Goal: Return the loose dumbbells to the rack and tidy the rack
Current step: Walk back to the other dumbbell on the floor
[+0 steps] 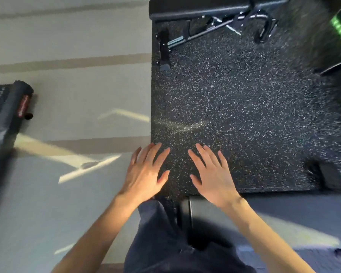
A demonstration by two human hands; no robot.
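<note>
Left hand (144, 174) and right hand (213, 176) side by side, palms down, fingers spread wide, holding nothing, above speckled mat (244, 105), bench (201, 6) at 12 o'clock.

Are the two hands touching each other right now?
Apart. The head view shows speckled black mat plainly visible between the left hand and the right hand, both open with fingers spread.

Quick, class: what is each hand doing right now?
Left hand: open, fingers spread, holding nothing.
Right hand: open, fingers spread, holding nothing.
</note>
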